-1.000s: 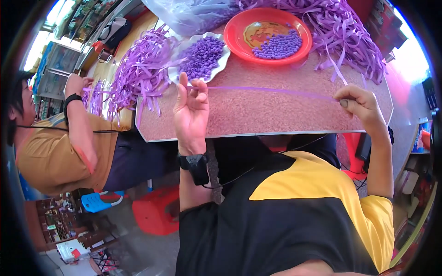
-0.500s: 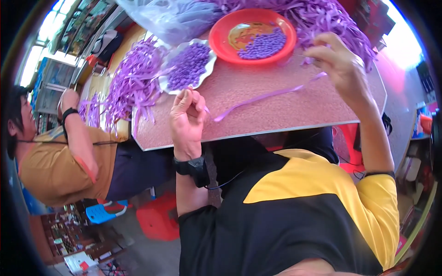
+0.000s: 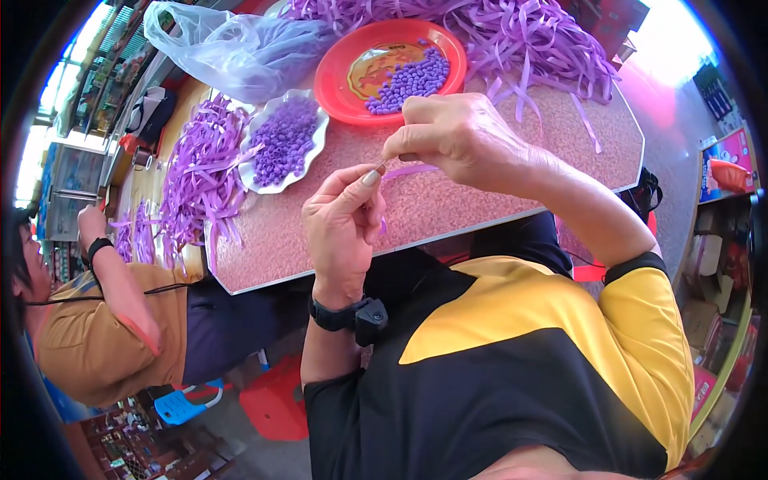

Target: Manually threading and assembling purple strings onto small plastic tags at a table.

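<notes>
My left hand is raised over the table's near edge, thumb and index finger pinched together. A narrow purple ribbon runs from beside its fingers to behind my right hand, and a short piece hangs under the left fingers. My right hand reaches in from the right, its fingers pinched and almost touching the left fingertips. Something thin shows between the two sets of fingertips, too small to name. Beyond the hands stand a white wavy-edged dish of purple beads and a red plate with more purple beads.
Purple ribbons are heaped at the back right, with another bundle on the left. A clear plastic bag lies behind the dish. At the left sits a person in a brown shirt. A red stool stands below the table.
My right hand has come left and down from the far right to meet my left fingertips. My view has shifted, so the table's things sit further left.
</notes>
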`<state>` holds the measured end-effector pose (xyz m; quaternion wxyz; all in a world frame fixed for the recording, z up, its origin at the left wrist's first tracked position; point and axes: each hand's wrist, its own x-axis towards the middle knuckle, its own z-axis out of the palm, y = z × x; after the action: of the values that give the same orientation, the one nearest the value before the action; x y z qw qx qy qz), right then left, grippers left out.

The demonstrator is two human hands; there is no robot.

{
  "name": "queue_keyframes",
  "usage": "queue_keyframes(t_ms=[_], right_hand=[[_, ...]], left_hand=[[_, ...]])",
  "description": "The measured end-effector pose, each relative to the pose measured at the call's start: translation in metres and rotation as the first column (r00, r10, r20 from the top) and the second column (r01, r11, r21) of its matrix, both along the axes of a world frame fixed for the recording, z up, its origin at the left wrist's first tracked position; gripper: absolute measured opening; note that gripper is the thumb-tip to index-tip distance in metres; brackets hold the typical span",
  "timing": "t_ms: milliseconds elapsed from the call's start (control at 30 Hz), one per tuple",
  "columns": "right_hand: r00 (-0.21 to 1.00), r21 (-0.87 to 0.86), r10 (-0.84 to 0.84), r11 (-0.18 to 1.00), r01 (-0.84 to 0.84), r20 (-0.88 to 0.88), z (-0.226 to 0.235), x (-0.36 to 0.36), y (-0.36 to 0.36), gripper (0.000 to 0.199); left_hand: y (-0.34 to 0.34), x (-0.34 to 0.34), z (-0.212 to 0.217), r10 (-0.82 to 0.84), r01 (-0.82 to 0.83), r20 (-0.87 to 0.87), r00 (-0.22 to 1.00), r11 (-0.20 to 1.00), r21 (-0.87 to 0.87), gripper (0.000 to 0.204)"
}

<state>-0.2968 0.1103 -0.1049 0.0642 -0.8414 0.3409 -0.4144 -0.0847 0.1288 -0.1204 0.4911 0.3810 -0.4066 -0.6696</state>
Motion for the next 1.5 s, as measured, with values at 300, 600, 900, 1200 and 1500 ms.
queue_keyframes(t_ms=[300, 600, 900, 1200, 1500], right_hand=[[1.0, -0.037, 0.001, 0.999, -0.001, -0.001, -0.007, 0.0, -0.003, 0.016], [0.997, -0.103, -0.031, 0.994, 0.024, -0.065, -0.008, 0.0, -0.004, 0.018], [0.969, -0.19, -0.144, 0.976, 0.105, -0.2, -0.011, -0.002, -0.001, 0.02], [0.948, -0.14, -0.214, 0.973, 0.184, -0.235, -0.012, -0.013, -0.01, 0.023], [0.929, -0.251, -0.212, 0.958, 0.137, -0.304, -0.013, 0.0, -0.003, 0.017]], left_hand=[[-0.002, -0.001, -0.006, -0.009, 0.009, 0.0, 1.0, 0.999, -0.034, 0.014], [-0.001, -0.002, -0.01, -0.001, 0.001, 0.006, 1.0, 0.998, -0.056, 0.014], [-0.001, -0.007, -0.006, 0.045, -0.045, 0.061, 0.997, 0.999, 0.005, 0.017], [-0.009, -0.002, -0.011, 0.198, -0.184, 0.14, 0.97, 0.977, -0.11, 0.006], [-0.007, -0.01, -0.013, 0.179, -0.17, 0.181, 0.967, 0.984, -0.06, 0.008]])
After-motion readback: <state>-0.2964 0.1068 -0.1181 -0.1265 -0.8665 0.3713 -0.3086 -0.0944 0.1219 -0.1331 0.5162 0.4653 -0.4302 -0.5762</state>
